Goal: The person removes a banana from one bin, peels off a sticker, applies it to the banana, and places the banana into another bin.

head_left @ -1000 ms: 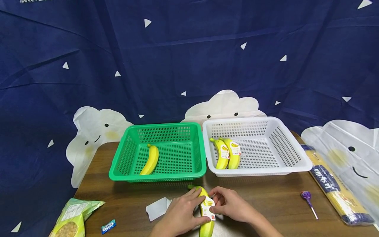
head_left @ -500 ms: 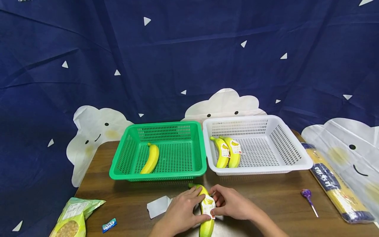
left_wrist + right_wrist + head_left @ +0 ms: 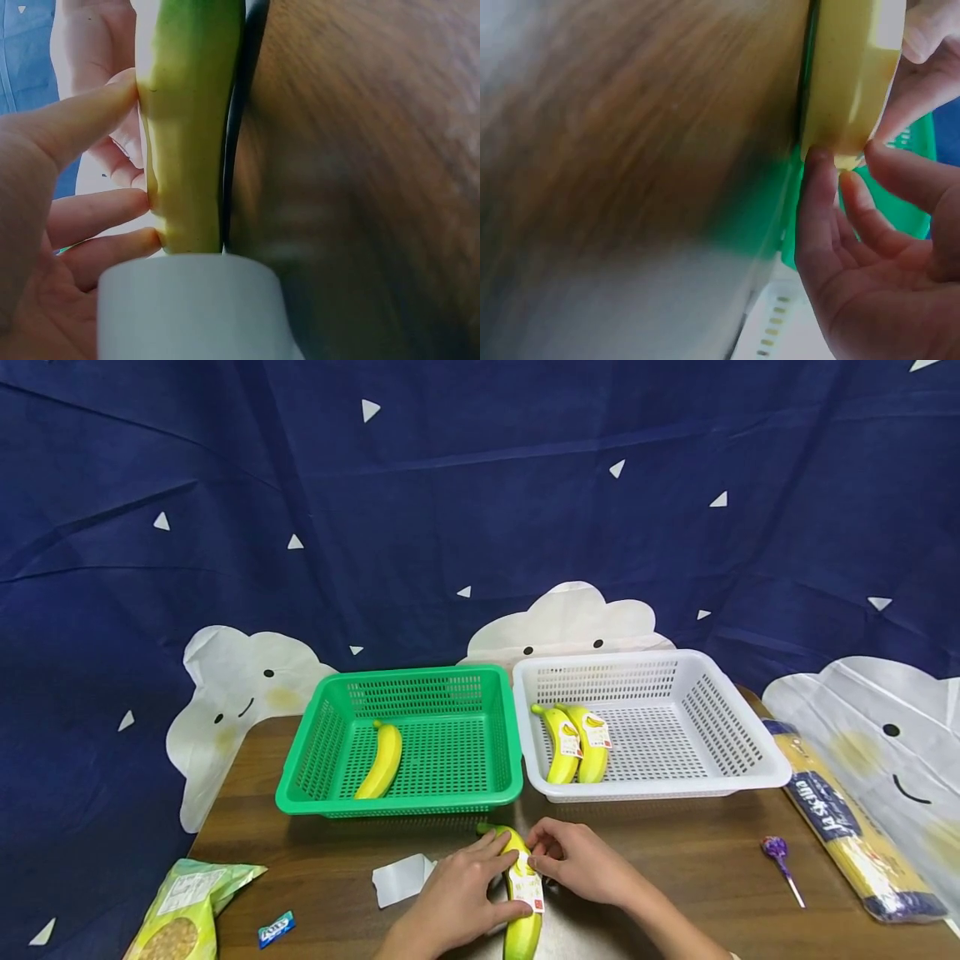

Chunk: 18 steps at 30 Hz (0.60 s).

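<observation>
The green basket (image 3: 401, 804) holds one banana (image 3: 383, 762), the white basket (image 3: 660, 788) two labelled bananas (image 3: 592, 765). A fourth banana (image 3: 522, 935) lies before them on the bench (image 3: 693, 860) under the spread grip of the left hand (image 3: 467, 887); the curled grip of the right hand (image 3: 581, 860) hides part of its label (image 3: 527, 893), whether pinching or only pressing I cannot tell

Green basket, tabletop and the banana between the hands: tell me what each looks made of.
Green basket: likely molded plastic with a slight gloss, given its smooth rim and regular slots.
Tabletop: wood or wood-print laminate, faintly shiny; brown streaked grain shows, but not which.
Banana: smooth, softly shiny skin shading from yellow to green; real peel or plastic imitation, I can't tell.
</observation>
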Available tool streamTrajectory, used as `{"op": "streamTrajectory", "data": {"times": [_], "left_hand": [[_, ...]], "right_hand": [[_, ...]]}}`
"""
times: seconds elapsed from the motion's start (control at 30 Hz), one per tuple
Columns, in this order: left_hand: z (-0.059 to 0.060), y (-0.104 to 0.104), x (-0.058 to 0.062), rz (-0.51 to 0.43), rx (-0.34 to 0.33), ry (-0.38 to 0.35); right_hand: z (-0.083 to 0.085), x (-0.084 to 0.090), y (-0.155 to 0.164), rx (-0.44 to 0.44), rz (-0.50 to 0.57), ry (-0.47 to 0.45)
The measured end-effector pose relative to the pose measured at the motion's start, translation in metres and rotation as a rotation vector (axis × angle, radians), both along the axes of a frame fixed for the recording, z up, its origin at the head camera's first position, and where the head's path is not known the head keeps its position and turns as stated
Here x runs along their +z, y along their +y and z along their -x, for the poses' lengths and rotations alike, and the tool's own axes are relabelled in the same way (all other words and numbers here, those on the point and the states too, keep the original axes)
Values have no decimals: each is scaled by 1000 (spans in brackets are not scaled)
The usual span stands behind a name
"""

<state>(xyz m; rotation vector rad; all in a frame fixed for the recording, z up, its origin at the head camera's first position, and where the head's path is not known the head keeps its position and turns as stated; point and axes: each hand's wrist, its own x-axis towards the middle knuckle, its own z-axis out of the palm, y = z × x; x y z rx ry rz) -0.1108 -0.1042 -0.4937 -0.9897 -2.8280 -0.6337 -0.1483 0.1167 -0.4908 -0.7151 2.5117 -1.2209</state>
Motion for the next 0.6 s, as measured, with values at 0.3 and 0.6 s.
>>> {"op": "streamTrajectory", "data": {"times": [0.3,0.6], "left_hand": [[0,-1,-1,-4,-7,22],[1,-1,-2,-14,-19,14]], "right_hand": [[-4,-2,5,52,26,-46],[-9,0,8,129,17,-37]]}}
